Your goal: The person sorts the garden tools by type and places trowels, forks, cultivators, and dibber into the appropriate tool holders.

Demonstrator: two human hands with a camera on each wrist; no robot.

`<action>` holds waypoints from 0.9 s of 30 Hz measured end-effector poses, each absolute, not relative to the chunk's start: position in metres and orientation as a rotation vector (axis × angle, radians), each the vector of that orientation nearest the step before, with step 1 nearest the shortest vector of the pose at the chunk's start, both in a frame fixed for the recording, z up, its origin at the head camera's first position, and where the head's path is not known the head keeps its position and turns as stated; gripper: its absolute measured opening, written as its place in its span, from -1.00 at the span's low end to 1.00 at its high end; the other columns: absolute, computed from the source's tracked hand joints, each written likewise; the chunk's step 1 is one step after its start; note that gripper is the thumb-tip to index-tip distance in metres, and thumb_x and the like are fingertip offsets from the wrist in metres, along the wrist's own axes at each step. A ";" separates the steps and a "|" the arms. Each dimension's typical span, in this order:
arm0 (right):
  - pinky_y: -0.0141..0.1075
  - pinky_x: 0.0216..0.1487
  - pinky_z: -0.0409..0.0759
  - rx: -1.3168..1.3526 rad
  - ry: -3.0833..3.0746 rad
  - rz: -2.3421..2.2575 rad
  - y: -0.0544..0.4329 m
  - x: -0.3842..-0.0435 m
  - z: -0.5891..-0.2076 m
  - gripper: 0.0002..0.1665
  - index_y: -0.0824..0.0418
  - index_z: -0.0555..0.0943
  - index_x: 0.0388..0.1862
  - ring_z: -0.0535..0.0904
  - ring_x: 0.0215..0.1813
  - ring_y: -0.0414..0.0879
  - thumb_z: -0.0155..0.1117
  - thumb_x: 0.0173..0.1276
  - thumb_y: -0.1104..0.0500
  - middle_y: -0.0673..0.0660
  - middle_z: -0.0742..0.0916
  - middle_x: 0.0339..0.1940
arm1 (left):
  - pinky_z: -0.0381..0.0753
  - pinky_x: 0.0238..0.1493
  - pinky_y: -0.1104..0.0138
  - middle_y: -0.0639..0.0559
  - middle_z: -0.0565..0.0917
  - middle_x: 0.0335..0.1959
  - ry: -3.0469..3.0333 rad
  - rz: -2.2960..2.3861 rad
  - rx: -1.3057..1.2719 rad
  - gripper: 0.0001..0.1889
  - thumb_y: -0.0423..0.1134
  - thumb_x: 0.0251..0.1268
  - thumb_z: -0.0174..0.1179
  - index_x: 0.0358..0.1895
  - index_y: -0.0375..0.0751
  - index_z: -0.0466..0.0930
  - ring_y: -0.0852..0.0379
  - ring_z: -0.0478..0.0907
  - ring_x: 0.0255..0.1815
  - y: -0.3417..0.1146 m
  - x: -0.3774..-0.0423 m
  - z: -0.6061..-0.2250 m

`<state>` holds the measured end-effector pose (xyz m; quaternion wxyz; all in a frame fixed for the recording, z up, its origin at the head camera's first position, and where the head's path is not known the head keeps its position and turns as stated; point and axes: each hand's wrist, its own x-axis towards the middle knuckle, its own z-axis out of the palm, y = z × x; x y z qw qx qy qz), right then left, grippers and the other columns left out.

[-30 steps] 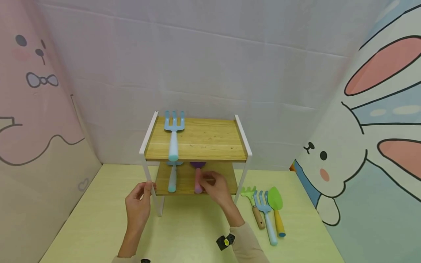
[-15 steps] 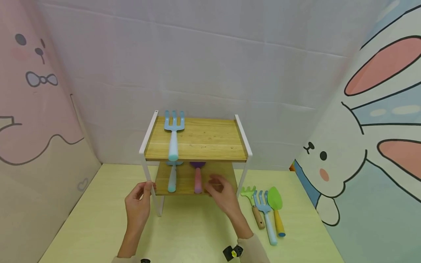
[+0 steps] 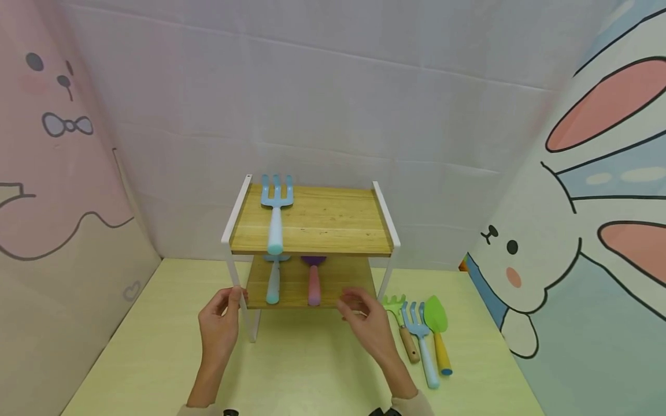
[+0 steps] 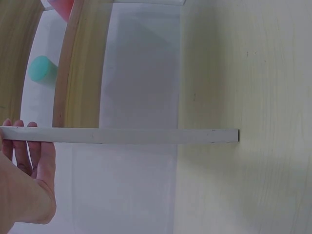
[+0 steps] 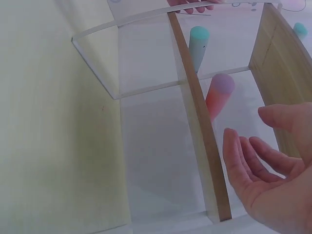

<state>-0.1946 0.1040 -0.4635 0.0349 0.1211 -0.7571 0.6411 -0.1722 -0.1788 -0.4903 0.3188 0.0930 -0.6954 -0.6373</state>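
Note:
My left hand [image 3: 219, 318] grips the front left white leg [image 4: 146, 136] of a two-tier shelf rack; in the left wrist view its fingers wrap behind the leg. My right hand [image 3: 368, 320] holds nothing, its fingers loosely bent, at the right front of the lower wooden shelf [image 3: 291, 294]. To its left on that shelf lies a trowel with a pink handle [image 3: 314, 286] and purple head, partly hidden under the upper board. A blue hand fork [image 3: 273, 283] lies further left there. Another blue hand fork [image 3: 276, 214] rests on the left of the upper shelf [image 3: 333, 222].
Right of the rack, on the pale table [image 3: 156, 346], lie a green hand rake with a wooden handle [image 3: 409, 345], a blue hand fork [image 3: 428, 361] and a green trowel with a yellow handle [image 3: 442, 352]. A white cloth [image 3: 333, 104] hangs behind the rack.
My right hand has let go of the pink-handled trowel and moved right and toward me. The trowel stays on the lower shelf. My left hand stays on the leg.

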 end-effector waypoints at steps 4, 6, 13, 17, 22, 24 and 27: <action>-0.34 -0.05 0.73 0.385 -2.316 1.950 0.112 -0.190 -0.467 -0.60 0.35 0.63 0.15 0.74 -0.04 -0.03 0.45 0.40 0.23 0.26 0.75 0.01 | 0.59 -0.15 0.59 -0.20 0.76 -0.31 -1.821 -1.686 0.228 -0.78 -0.33 0.55 0.19 -0.21 -0.42 0.73 0.32 0.67 -0.25 -0.182 -0.174 -0.496; -0.36 -0.02 0.71 0.405 -2.300 1.945 0.116 -0.188 -0.470 -0.61 0.36 0.63 0.15 0.73 -0.03 -0.04 0.44 0.40 0.26 0.28 0.75 0.01 | 0.59 -0.15 0.59 -0.18 0.76 -0.32 -1.813 -1.691 0.222 -0.78 -0.31 0.54 0.20 -0.22 -0.41 0.74 0.31 0.67 -0.25 -0.183 -0.174 -0.497; -0.33 -0.01 0.71 0.441 -2.281 1.939 0.132 -0.182 -0.481 -0.65 0.34 0.64 0.14 0.71 -0.06 -0.08 0.41 0.39 0.35 0.26 0.73 0.03 | 0.59 -0.14 0.60 -0.21 0.77 -0.29 -1.823 -1.684 0.223 -0.78 -0.30 0.54 0.20 -0.20 -0.40 0.74 0.32 0.67 -0.25 -0.182 -0.173 -0.494; -0.31 0.02 0.71 0.405 -2.305 1.917 0.142 -0.177 -0.487 -0.64 0.28 0.64 0.16 0.71 -0.02 -0.08 0.41 0.41 0.30 0.21 0.73 0.04 | 0.58 -0.13 0.60 -0.19 0.77 -0.29 -1.833 -1.680 0.230 -0.77 -0.27 0.55 0.20 -0.20 -0.40 0.74 0.33 0.67 -0.24 -0.182 -0.173 -0.493; -0.34 0.01 0.71 0.406 -2.299 1.881 0.155 -0.170 -0.495 -0.65 0.26 0.64 0.16 0.71 -0.03 -0.08 0.40 0.42 0.31 0.23 0.73 0.03 | 0.59 -0.13 0.58 -0.16 0.77 -0.32 -1.818 -1.692 0.209 -0.74 -0.26 0.57 0.18 -0.22 -0.41 0.73 0.31 0.68 -0.23 -0.182 -0.172 -0.493; -0.36 0.02 0.70 0.403 -2.293 1.869 0.161 -0.168 -0.497 -0.66 0.27 0.64 0.15 0.71 -0.03 -0.09 0.39 0.42 0.33 0.21 0.74 0.01 | 0.60 -0.14 0.58 -0.16 0.77 -0.32 -1.815 -1.693 0.198 -0.74 -0.27 0.57 0.18 -0.23 -0.42 0.73 0.30 0.68 -0.23 -0.182 -0.172 -0.493; -0.38 0.02 0.69 0.372 -2.294 1.847 0.169 -0.165 -0.500 -0.66 0.31 0.64 0.14 0.71 -0.03 -0.08 0.39 0.42 0.33 0.17 0.74 0.00 | 0.59 -0.14 0.58 -0.18 0.77 -0.33 -1.815 -1.686 0.193 -0.75 -0.28 0.57 0.18 -0.23 -0.42 0.73 0.30 0.68 -0.24 -0.181 -0.173 -0.494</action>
